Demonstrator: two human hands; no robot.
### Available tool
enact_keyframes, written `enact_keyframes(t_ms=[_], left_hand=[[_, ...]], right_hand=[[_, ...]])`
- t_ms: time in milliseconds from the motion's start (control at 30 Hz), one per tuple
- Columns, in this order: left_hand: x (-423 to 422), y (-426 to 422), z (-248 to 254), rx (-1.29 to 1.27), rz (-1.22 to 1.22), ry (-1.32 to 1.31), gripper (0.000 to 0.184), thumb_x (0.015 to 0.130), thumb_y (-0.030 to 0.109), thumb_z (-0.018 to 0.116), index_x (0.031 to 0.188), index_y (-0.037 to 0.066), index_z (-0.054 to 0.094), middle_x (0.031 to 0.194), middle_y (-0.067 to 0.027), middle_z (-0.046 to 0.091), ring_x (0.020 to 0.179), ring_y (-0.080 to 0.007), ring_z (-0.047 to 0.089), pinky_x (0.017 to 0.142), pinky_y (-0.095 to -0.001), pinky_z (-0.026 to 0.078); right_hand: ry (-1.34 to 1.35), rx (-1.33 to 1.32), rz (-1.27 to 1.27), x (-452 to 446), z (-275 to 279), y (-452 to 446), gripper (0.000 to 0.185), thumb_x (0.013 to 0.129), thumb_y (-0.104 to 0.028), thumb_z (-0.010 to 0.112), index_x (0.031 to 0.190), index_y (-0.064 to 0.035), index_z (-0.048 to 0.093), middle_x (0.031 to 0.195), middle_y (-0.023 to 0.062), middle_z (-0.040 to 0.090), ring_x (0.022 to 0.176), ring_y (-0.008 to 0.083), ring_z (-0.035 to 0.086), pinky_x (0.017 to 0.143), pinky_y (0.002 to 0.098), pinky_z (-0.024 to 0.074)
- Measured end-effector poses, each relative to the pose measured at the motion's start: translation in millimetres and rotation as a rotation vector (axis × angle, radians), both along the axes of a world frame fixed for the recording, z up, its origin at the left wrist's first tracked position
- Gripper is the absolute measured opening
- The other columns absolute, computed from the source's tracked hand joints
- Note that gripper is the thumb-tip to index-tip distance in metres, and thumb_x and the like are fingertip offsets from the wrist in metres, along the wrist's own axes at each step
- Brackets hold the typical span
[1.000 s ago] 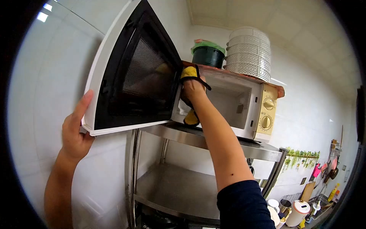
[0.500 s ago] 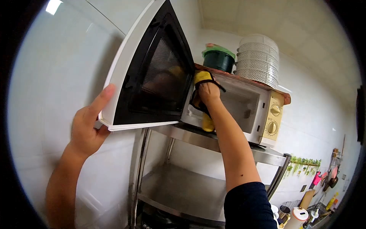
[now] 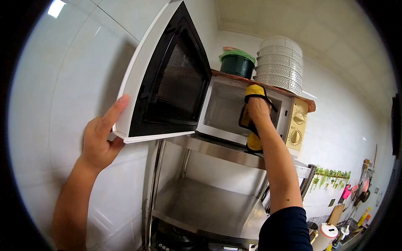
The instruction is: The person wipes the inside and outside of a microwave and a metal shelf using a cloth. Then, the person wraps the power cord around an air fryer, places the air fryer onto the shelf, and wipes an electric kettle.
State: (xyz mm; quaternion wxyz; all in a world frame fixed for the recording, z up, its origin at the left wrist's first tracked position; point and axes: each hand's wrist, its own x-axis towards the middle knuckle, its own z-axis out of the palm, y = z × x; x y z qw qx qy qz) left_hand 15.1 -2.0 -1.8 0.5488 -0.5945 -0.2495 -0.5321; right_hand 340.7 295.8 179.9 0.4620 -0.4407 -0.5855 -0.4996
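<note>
My left hand (image 3: 101, 140) grips the lower outer corner of the microwave door (image 3: 133, 83), thumb and fingers on either side of its white edge. The door is swung wide to the left, its black mesh window facing the right. My right hand (image 3: 258, 109) is closed on a yellow cloth with black trim (image 3: 254, 90), at the front opening of the microwave (image 3: 222, 106). Part of the cloth hangs below the hand, over the lower front rim. The hand and cloth hide the right part of the cavity.
The microwave stands on a steel shelf rack (image 3: 222, 152) with a lower shelf (image 3: 201, 205). On top of it are a dark green pot (image 3: 237, 66) and stacked white perforated steamer baskets (image 3: 279, 65). A white appliance (image 3: 325, 236) and hanging utensils are at the lower right.
My right hand has moved the cloth to the right across the microwave opening, from the hinge side toward the control panel. My left hand stays on the door.
</note>
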Motion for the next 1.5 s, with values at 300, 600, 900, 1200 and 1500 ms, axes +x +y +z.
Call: enact_keyframes(t_ms=[300,600,900,1200,1500], left_hand=[[0,1,-1,-0.004,0.010,0.013,0.076,0.064,-0.005,0.066,0.134,0.008,0.040,0.121,-0.0159,0.056,0.087,-0.0338,0.062,0.076,-0.0344,0.050],[-4,8,-2,0.009,0.026,0.005,0.070,0.068,0.001,0.066,0.132,0.005,0.038,0.132,-0.0123,0.048,0.098,-0.0325,0.060,0.084,-0.0343,0.048],[-8,4,-3,-0.046,0.063,0.022,0.070,0.069,0.003,0.068,0.132,0.002,0.037,0.133,-0.0162,0.046,0.109,-0.0338,0.054,0.092,-0.0349,0.044],[-34,15,-15,-0.083,0.092,-0.052,0.071,0.077,0.016,0.066,0.137,0.003,0.029,0.142,-0.0176,0.033,0.129,-0.0311,0.036,0.108,-0.0384,0.027],[-42,16,-18,0.002,0.235,-0.087,0.070,0.082,0.024,0.060,0.139,0.005,0.025,0.144,-0.0155,0.028,0.132,-0.0281,0.031,0.110,-0.0382,0.024]], right_hand=[[0.619,-0.669,1.301,78,-5,-46,0.029,0.077,0.007,0.047,0.106,0.0044,0.051,0.100,0.0138,0.057,0.089,0.0285,0.059,0.083,0.0342,0.0489],[0.327,-0.583,0.858,83,-15,-66,0.031,0.076,-0.001,0.052,0.106,0.0060,0.055,0.100,0.0204,0.060,0.092,0.0315,0.059,0.079,0.0367,0.0476],[-0.175,-0.738,-0.078,81,-51,-84,0.032,0.073,-0.024,0.065,0.091,0.0031,0.066,0.097,0.0214,0.063,0.093,0.0336,0.060,0.082,0.0396,0.0478],[-0.483,-0.798,-0.091,77,-32,-56,0.036,0.067,-0.020,0.070,0.092,0.0053,0.063,0.089,0.0225,0.064,0.085,0.0331,0.062,0.076,0.0379,0.0502],[-0.463,-0.497,0.378,14,19,-9,0.033,0.068,-0.007,0.062,0.098,0.0055,0.060,0.095,0.0249,0.062,0.090,0.0364,0.060,0.076,0.0387,0.0493]])
